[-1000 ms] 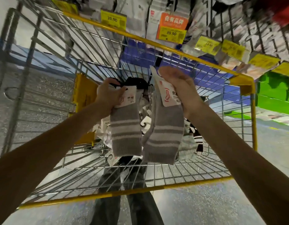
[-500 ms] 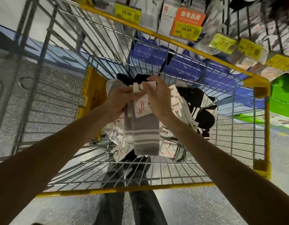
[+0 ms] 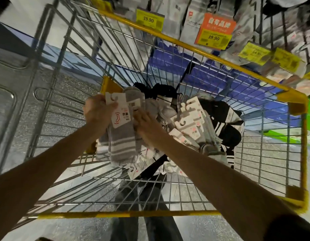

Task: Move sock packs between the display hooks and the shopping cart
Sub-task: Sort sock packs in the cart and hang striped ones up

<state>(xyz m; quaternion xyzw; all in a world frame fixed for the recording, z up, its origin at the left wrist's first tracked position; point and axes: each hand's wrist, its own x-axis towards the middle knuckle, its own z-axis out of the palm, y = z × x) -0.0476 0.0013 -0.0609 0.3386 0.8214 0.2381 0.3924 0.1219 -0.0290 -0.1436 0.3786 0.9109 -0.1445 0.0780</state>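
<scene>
Fingers [image 3: 111,106] of left hand [image 3: 96,111] around fuzzy striped sock pack [image 3: 123,145]

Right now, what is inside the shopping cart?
A pile of sock packs: grey ones with white cards, black striped ones. The grey socks in the left hand, and the right hand, hide the rest.

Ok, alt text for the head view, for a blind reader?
The left hand grips grey striped sock packs by their card header inside a yellow-rimmed wire shopping cart; the right hand touches them beside a pile of more packs.
</scene>
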